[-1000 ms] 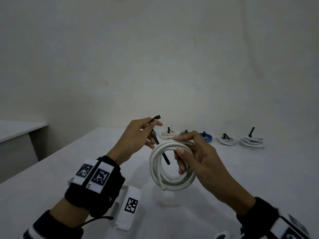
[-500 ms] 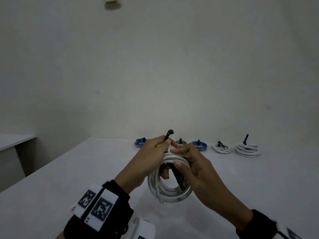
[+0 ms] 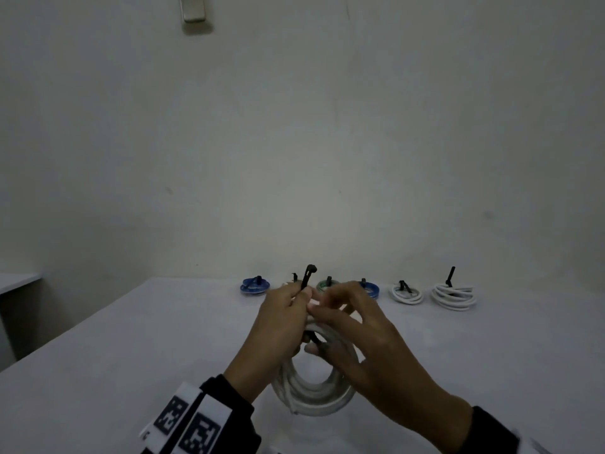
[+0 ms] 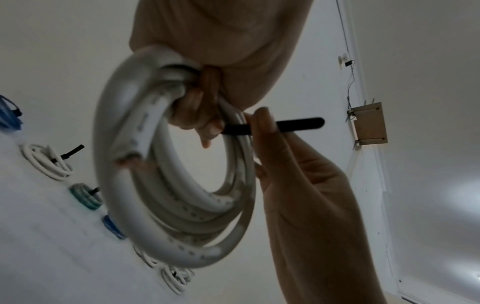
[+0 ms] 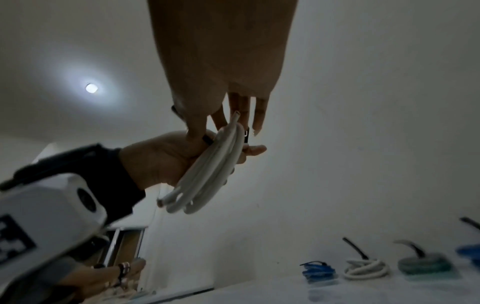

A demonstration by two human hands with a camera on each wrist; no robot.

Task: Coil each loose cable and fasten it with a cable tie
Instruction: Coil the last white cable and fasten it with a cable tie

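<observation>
While both hands work mid-frame in the head view, the step in hand looks like wrapping the tie round the held coil.

Left to right: left hand (image 3: pixel 278 326) pinches the tie (image 3: pixel 306 277) near its head, which sticks up above the fingers. White coil (image 3: pixel 314 393) hangs below and between the hands, off the table (image 3: pixel 137 362). Right hand (image 3: pixel 363 335) is curled round the coil's top turns; its fingertips also pinch the tie's tail where it passes through the coil's opening. Hands are touching, both clamped.

Left wrist view: tail (image 4: pixel 298 124) pokes out past the right hand's fingers, inside the coil (image 4: pixel 182 185). One cut cable end sits loose on the outer turn.

To do it well, my read:
- keep all turns bunched in the right hand so none slips out of the loop
- catch that loose end under the tie
- bring tail up to head, feed it the right way in, then pull snug

Risk: turns spring apart if the right hand eases off before the tie locks.

No containers in view. Finished coils (image 3: pixel 453 296) sit in a row at the table's far edge, centre to right of frame, each with a tie.
</observation>
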